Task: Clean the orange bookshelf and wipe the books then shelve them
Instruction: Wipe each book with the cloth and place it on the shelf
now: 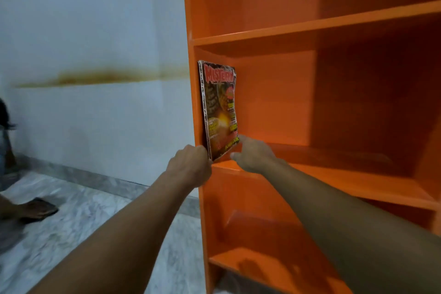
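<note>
Orange glossy laminate bookshelf (310,26), thin dark-covered magazine (219,107) upright against its left wall; left hand (191,164) curled on lower spine, right hand (255,154) straight-fingered, touching lower cover.

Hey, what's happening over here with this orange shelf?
A person is standing a magazine upright at the left end of the orange bookshelf, against its side wall. The left hand grips the lower spine corner, while the right hand touches the cover near the bottom with straight fingers.
</note>
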